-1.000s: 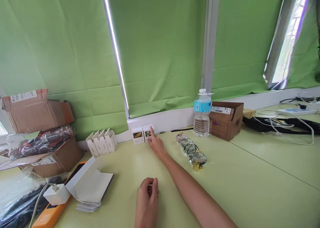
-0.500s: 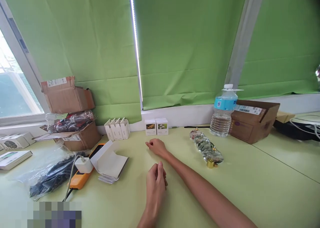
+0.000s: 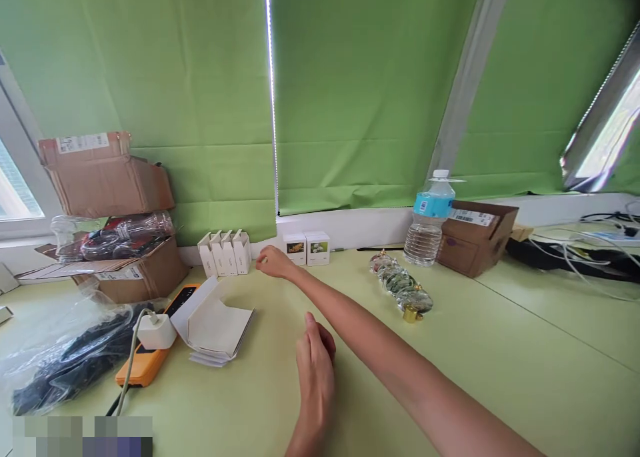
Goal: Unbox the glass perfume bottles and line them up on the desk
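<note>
My right hand (image 3: 275, 263) reaches across to the left, its forearm passing over the table. Its fingers are bent but a little apart, and nothing shows between them. They are close to the rightmost of several narrow white boxes (image 3: 227, 255) standing in a row. Just to the right of that hand are two small white boxes with pictures, one with yellow flowers (image 3: 296, 249) and one with white flowers (image 3: 318, 249). My left hand (image 3: 315, 373) rests low in the middle, thumb up and fingers curled in, with no object visible in it.
Folded white card pieces (image 3: 220, 327) lie left of centre, beside an orange power strip (image 3: 145, 367) with a white charger (image 3: 156, 330). A row of shiny round packets (image 3: 400, 283), a water bottle (image 3: 429, 223) and a cardboard box (image 3: 475, 240) are on the right. More cartons (image 3: 100, 177) are stacked left.
My right hand has moved left, from in front of the picture boxes to the side of the narrow white boxes. My left hand stays low in the middle. The view has turned right.
</note>
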### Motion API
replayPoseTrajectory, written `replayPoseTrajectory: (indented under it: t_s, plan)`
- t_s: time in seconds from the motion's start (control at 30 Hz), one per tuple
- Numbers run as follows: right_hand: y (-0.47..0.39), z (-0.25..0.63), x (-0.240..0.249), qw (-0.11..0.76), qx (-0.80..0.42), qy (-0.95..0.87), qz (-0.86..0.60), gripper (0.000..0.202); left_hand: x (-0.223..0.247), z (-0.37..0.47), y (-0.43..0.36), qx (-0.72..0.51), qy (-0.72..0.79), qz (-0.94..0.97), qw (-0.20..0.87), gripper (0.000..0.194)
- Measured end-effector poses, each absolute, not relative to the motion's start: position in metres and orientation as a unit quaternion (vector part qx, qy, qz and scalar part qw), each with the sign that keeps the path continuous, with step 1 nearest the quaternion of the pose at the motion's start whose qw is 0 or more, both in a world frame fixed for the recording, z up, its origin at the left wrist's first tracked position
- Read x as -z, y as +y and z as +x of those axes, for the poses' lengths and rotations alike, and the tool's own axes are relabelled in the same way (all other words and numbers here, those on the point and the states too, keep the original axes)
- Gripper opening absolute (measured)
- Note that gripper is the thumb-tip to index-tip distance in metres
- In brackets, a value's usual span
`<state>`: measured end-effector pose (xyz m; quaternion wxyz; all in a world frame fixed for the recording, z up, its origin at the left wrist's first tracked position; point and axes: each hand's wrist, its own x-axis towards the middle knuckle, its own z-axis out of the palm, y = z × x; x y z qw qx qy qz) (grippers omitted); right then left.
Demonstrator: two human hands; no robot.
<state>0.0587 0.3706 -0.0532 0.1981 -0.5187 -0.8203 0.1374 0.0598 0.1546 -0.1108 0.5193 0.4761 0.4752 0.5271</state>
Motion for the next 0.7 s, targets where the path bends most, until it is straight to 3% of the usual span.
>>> replayPoseTrajectory:
  t_s: [0.37, 0.6, 0.7]
  plan:
    - [0.394, -0.001, 0.038, 0.234, -0.113, -0.853, -0.453, 0.032, 0.118, 0.058, 0.161, -0.569, 0.452, 0.403, 0.557, 0.06]
    - [0.342, 0.033, 0.054, 0.25, -0.079, -0.873, -0.41, 0.018, 0.114, 0.06, 0.158, -0.583, 0.472, 0.423, 0.507, 0.063]
    - [0.304, 0.071, 0.062, 0.268, -0.066, -0.88, -0.387, 0.024, 0.114, 0.06, 0.158, -0.579, 0.472, 0.436, 0.502, 0.063]
